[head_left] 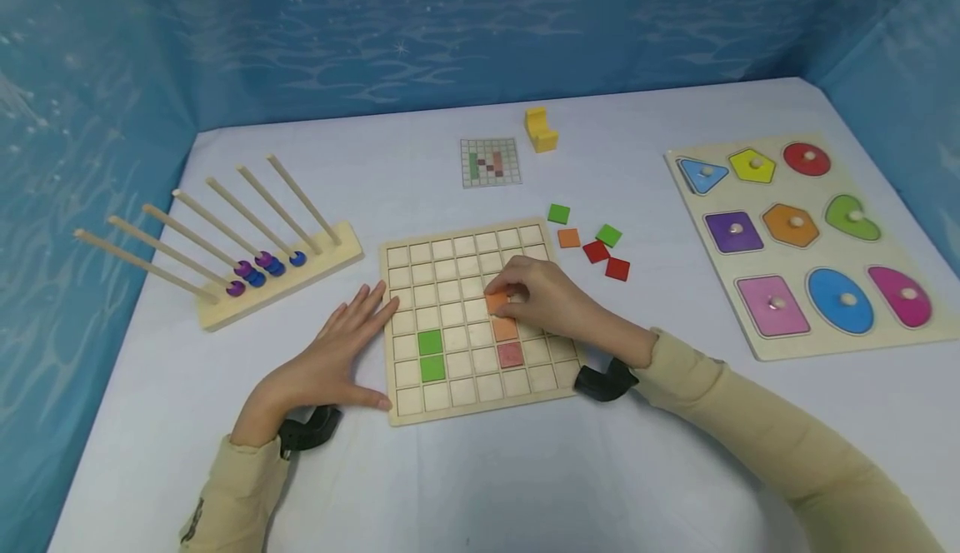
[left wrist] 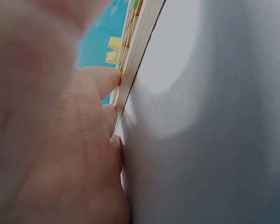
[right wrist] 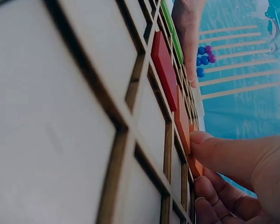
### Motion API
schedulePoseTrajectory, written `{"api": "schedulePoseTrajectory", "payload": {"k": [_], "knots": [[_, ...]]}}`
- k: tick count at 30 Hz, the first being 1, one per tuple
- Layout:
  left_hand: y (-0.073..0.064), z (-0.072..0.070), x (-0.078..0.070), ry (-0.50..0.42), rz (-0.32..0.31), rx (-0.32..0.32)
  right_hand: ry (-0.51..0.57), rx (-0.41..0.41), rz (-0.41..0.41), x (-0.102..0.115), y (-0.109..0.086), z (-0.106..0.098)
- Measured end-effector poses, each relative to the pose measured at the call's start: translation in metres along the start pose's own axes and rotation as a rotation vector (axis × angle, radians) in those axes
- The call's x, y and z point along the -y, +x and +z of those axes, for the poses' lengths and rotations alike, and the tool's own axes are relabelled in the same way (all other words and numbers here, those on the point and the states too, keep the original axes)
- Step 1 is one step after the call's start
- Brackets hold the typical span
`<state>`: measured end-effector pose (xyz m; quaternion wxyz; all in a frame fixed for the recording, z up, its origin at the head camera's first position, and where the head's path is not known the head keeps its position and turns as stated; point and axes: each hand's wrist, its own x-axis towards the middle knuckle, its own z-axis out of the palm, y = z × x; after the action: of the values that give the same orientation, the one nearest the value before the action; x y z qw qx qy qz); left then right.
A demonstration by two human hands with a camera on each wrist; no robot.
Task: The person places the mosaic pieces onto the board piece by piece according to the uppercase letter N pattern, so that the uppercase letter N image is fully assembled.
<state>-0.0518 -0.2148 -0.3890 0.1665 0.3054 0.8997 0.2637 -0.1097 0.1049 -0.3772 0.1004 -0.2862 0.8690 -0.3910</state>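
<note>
A wooden grid board (head_left: 465,391) lies on the white table. My left hand (head_left: 326,361) rests at its left edge with fingers spread, fingertips against the rim, as the left wrist view also shows. My right hand (head_left: 543,296) pinches an orange tile (head_left: 495,301) between thumb and fingers, low over a cell of the grid. Just below it in the same column sit another orange tile (head_left: 505,330) and a red tile (head_left: 510,356). Two green tiles (head_left: 431,355) fill neighbouring cells at the left. The right wrist view shows the thumb on the pinched tile, beside the seated orange tile (right wrist: 182,122).
Several loose green, orange and red tiles (head_left: 617,269) lie right of the board. Behind it are a small pattern card (head_left: 491,161) and a yellow block (head_left: 541,130). A peg rack (head_left: 281,286) with beads stands left; a knobbed shape puzzle (head_left: 810,278) lies right.
</note>
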Motion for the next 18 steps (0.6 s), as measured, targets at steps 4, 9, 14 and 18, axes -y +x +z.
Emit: {"api": "schedulePoseTrajectory", "payload": {"k": [4,9,14,18], "knots": [[0.0,0.0,0.0,-0.001,0.0,0.002,0.011,-0.01,-0.003,-0.001,-0.003,-0.001],[0.0,0.0,0.0,-0.004,0.002,0.001,0.036,-0.028,-0.007,-0.001,-0.005,-0.002],[0.0,0.0,0.0,-0.002,-0.003,0.001,0.054,-0.049,-0.032,-0.002,-0.009,-0.004],[0.0,0.0,-0.001,-0.008,-0.007,0.003,0.082,-0.07,-0.002,-0.003,-0.016,-0.009]]}}
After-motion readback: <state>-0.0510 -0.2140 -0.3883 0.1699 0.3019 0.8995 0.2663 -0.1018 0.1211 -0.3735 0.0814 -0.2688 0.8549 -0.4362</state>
